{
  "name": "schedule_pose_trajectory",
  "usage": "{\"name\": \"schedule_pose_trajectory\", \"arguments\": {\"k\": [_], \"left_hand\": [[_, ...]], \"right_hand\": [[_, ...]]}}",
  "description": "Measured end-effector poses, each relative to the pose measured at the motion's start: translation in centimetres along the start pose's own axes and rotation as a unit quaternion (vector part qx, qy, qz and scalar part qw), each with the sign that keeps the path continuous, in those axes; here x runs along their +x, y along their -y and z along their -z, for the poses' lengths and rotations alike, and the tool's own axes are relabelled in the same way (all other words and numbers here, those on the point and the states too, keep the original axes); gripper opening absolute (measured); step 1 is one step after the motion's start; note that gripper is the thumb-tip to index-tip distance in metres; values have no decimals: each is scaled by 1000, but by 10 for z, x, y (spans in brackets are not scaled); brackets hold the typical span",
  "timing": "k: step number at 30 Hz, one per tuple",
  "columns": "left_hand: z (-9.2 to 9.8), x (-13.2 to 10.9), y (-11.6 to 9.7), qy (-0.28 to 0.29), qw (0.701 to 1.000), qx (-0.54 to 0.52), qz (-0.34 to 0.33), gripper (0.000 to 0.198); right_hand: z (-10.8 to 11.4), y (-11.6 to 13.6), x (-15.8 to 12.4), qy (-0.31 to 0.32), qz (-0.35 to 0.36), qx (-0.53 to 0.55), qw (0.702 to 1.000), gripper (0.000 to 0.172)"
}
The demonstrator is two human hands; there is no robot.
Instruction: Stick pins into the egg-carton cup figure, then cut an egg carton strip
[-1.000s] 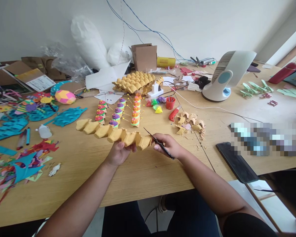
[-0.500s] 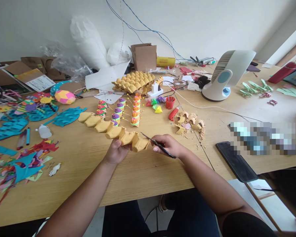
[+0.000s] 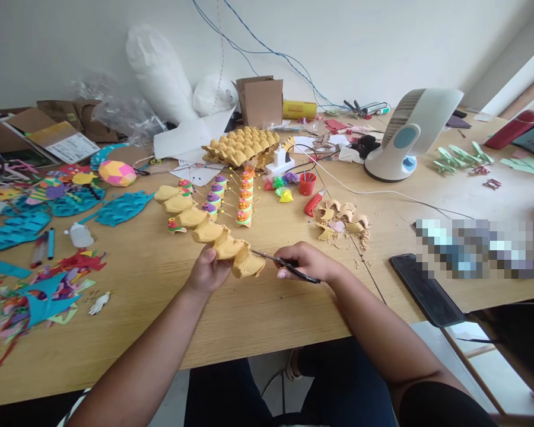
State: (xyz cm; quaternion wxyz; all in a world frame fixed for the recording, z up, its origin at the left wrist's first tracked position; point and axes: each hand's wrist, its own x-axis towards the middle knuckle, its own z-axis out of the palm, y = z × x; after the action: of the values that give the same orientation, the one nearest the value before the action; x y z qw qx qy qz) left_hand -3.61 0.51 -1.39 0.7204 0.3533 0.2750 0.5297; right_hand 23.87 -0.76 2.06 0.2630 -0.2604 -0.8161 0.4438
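Observation:
A yellow strip of egg carton cups (image 3: 194,220) slants over the table, its near end tilted toward me. My left hand (image 3: 208,271) grips it from below, thumb on its near side. In my right hand (image 3: 305,262) is a pair of dark scissors (image 3: 297,271), the fingers wrapped round the handles. The scissors' tip reaches the strip's right end; whether the blades touch it I cannot tell. Beyond the strip stand painted egg carton caterpillars: an orange one (image 3: 245,198), a purple one (image 3: 214,196), and a red and green one (image 3: 174,225), partly hidden by the strip.
Carton scraps (image 3: 342,218) and a red utility knife (image 3: 313,203) lie to the right. Farther back are stacked egg trays (image 3: 240,145), a red cup (image 3: 307,184) and a white fan (image 3: 398,139). A phone (image 3: 426,290) lies near the right edge; paper scraps (image 3: 48,296) spread at left.
The egg carton strip has turned, its right end dropping slightly and its far end shifting right and up. More of the red and green caterpillar shows. The scissors sit a little flatter.

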Motion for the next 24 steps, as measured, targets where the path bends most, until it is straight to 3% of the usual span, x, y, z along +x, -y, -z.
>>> {"name": "schedule_pose_trajectory", "arguments": {"k": [3,6,15,20,24], "left_hand": [[-2,0,1,2,999,1,-44,34],[-6,0,1,-4,998,13,-58,35],[-17,-1,4,-27,990,79,-110,58],[-18,-2,13,-67,985,84,-133,65],[-22,-3,16,-97,984,62,-134,65]], "right_hand": [[-1,-2,1,-18,-5,3,1000,43],[-2,-1,2,-87,-13,13,996,45],[-10,3,6,-219,-87,-4,972,35],[-15,-5,9,-213,-146,-70,964,33],[-19,-8,11,-200,-140,-83,966,38]]}}
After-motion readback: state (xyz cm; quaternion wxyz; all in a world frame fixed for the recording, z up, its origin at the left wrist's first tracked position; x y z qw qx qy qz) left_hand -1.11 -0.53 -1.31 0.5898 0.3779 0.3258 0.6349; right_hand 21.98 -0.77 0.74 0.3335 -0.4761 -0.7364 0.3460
